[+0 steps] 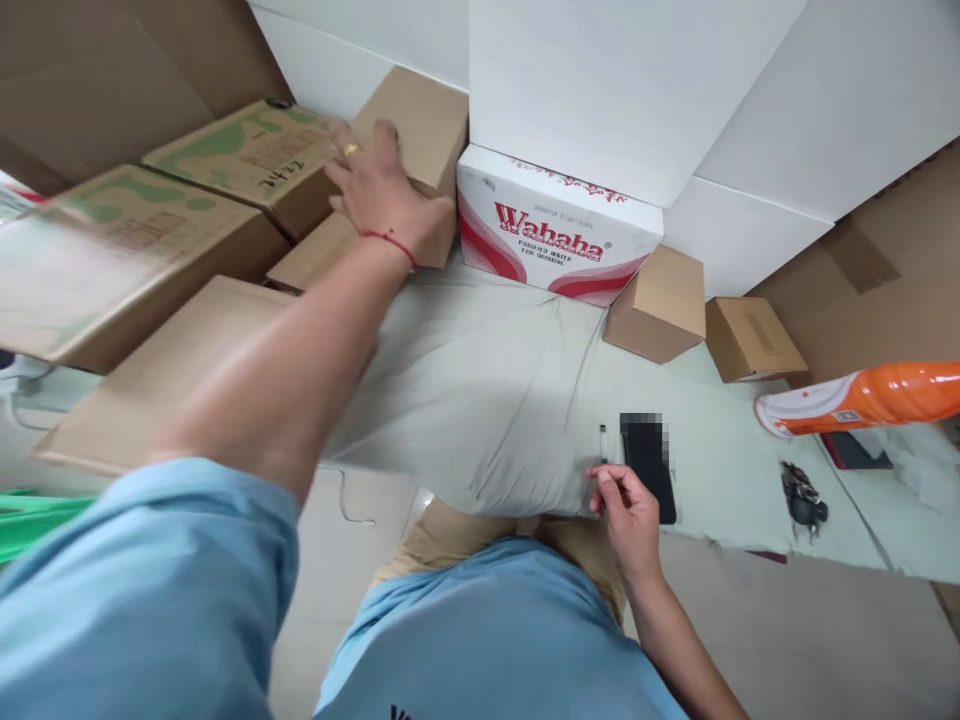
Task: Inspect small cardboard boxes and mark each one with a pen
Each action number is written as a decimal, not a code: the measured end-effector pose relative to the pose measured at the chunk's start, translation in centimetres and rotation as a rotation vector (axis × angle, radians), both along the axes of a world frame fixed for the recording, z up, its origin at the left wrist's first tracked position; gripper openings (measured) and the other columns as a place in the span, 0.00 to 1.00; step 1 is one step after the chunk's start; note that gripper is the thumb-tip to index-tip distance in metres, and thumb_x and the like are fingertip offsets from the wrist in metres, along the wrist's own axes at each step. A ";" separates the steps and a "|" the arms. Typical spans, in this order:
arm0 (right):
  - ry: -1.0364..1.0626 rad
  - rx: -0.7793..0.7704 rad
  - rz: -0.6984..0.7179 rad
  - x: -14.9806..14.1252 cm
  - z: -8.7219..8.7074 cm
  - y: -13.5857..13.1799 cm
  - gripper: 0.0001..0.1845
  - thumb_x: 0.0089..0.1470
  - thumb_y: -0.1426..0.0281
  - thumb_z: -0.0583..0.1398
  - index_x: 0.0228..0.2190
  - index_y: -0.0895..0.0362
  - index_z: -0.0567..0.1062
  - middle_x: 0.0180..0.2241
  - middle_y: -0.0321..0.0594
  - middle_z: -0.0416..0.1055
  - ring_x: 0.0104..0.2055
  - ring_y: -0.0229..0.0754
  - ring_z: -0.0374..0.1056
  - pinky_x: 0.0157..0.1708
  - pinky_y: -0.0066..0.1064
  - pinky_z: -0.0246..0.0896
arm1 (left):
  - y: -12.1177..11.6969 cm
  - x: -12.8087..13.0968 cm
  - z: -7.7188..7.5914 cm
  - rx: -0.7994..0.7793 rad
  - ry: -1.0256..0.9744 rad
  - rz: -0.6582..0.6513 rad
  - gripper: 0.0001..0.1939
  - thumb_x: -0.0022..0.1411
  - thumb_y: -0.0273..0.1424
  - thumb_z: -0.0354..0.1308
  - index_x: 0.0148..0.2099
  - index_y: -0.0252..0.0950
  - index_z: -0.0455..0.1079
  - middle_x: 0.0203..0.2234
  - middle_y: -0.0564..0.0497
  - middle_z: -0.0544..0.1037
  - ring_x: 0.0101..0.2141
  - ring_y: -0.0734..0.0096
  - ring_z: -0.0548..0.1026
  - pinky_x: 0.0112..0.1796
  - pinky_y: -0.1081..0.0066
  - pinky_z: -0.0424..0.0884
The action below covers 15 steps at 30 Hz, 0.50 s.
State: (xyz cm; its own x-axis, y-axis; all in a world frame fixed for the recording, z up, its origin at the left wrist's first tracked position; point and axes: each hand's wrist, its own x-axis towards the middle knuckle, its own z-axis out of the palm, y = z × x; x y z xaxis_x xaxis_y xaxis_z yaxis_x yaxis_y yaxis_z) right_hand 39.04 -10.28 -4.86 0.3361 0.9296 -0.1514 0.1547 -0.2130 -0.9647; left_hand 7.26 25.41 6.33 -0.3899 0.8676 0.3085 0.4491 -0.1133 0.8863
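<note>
My left hand [382, 190] reaches far forward and lies flat, fingers spread, on a plain brown cardboard box [420, 120] at the back of the table. It wears a gold ring and a red string at the wrist. My right hand [628, 510] rests at the near edge of the grey-green cloth [487, 390], fingers loosely curled with nothing visible in them, beside a black phone [649, 462] and a small black pen-like item [602, 441].
Green-printed cartons [247, 150] and plain boxes [172, 370] stack at left. A white and red Wahaha box [555, 230] stands behind, two small brown boxes [660, 305] to its right. An orange and white bottle [862, 398] and keys [802, 497] lie at right.
</note>
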 end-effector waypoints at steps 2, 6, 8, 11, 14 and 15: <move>0.007 0.024 -0.019 -0.2 0.0 0.5 0.23 0.61 0.47 0.67 0.34 0.56 0.82 0.21 0.35 0.73 0.22 0.37 0.67 0.22 0.27 0.64 | -2.5 0.8 -0.6 0.007 -0.036 0.036 0.54 0.52 0.40 0.82 0.72 0.31 0.60 0.80 0.48 0.34 0.75 0.32 0.24 0.65 0.25 0.31; 0.038 0.056 -0.028 -1.0 0.0 1.3 0.21 0.62 0.49 0.67 0.34 0.56 0.82 0.27 0.38 0.77 0.23 0.36 0.67 0.23 0.27 0.63 | -10.2 2.0 -2.1 0.068 0.046 0.156 0.53 0.49 0.41 0.82 0.71 0.35 0.62 0.79 0.40 0.42 0.76 0.31 0.35 0.68 0.28 0.38; 0.042 0.057 0.004 -1.4 0.1 1.4 0.20 0.63 0.50 0.67 0.35 0.56 0.82 0.25 0.36 0.75 0.23 0.36 0.66 0.23 0.27 0.64 | -14.9 2.1 -2.8 0.148 0.108 0.156 0.48 0.51 0.43 0.80 0.69 0.42 0.65 0.77 0.44 0.51 0.76 0.36 0.42 0.71 0.35 0.42; 0.060 0.044 0.041 -1.9 0.4 1.4 0.20 0.63 0.51 0.67 0.36 0.56 0.82 0.25 0.35 0.74 0.23 0.35 0.66 0.23 0.27 0.64 | -21.4 2.0 -3.9 0.161 0.074 0.045 0.44 0.51 0.41 0.79 0.67 0.41 0.66 0.68 0.41 0.66 0.71 0.41 0.57 0.71 0.42 0.53; 0.132 0.075 -0.020 -2.1 0.8 1.6 0.22 0.63 0.51 0.67 0.49 0.54 0.80 0.48 0.46 0.81 0.25 0.33 0.69 0.22 0.27 0.63 | -25.8 2.1 -5.0 -0.106 -0.207 -0.208 0.42 0.57 0.50 0.74 0.68 0.41 0.66 0.61 0.43 0.73 0.61 0.45 0.71 0.62 0.48 0.69; 0.161 0.095 -0.055 -2.1 1.0 1.7 0.26 0.63 0.51 0.67 0.56 0.52 0.78 0.58 0.49 0.77 0.27 0.33 0.71 0.21 0.27 0.63 | -26.7 2.2 -5.4 -0.208 -0.308 -0.290 0.41 0.59 0.53 0.71 0.67 0.40 0.67 0.58 0.42 0.75 0.57 0.47 0.74 0.58 0.50 0.72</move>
State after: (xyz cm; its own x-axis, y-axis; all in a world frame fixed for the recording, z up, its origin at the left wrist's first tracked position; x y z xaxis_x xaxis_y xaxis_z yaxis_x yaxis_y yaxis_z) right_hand 36.93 -8.60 -3.83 0.3651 0.9232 -0.1201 -0.0130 -0.1240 -0.9922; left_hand 9.45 -1.32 0.97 -0.1687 0.9854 0.0247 0.1380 -0.0013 0.9904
